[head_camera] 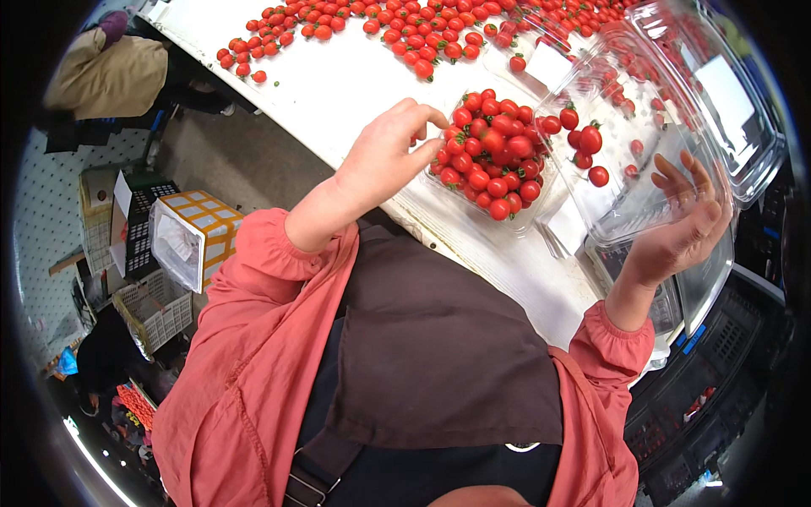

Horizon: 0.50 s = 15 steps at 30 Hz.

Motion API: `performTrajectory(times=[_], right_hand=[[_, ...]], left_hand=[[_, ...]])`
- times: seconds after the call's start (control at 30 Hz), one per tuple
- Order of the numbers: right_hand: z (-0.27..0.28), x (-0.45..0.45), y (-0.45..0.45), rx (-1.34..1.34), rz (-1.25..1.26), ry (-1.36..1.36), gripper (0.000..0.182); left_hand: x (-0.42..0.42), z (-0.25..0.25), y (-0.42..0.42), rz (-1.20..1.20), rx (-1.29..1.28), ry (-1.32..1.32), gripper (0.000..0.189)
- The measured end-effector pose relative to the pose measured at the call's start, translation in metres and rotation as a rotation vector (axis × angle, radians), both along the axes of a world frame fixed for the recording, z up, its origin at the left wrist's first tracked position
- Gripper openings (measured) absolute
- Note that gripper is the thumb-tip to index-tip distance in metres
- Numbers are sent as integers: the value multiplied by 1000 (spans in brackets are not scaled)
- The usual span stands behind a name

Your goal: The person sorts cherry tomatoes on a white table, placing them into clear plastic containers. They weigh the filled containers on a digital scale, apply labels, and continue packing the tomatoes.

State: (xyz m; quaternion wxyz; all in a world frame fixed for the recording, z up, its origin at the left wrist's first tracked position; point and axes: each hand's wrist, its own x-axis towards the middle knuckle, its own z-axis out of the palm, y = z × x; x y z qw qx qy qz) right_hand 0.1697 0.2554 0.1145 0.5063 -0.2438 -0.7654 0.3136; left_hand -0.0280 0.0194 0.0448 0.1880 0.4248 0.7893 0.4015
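A clear plastic box heaped with cherry tomatoes (497,158) stands near the table's front edge. My left hand (396,149) is at its left rim, thumb and forefinger bent, apart from each other. A little red shows between them; whether they pinch a tomato is unclear. On the right, my right hand (687,218) is seen partly through clear plastic, its fingers curled at a transparent clamshell lid (633,184); the grip is hard to make out. Several tomatoes (590,139) show between the filled box and my right hand.
Many loose cherry tomatoes (424,28) spread across the far side of the white table (336,82). Clear clamshell containers (728,89) are stacked at the right. Left of the table are a taped foam box (203,228), a white plastic basket (158,310) and a person (111,70). Black crates (716,342) stand lower right.
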Motion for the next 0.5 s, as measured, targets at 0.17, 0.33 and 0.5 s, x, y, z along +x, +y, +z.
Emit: performTrajectory(times=[0.17,0.33,0.5], right_hand=[[-4,2,3,-11,-26,-17,51],[-2,6,4,14,-56,-37,53],[3,4,-9,113,7,-59,54]], left_hand=[[-11,-5,-13,69,4,-42,18],[-10,-6,-15,85,14,-81,18],[-7,-4,-12,56,21,-85,19]])
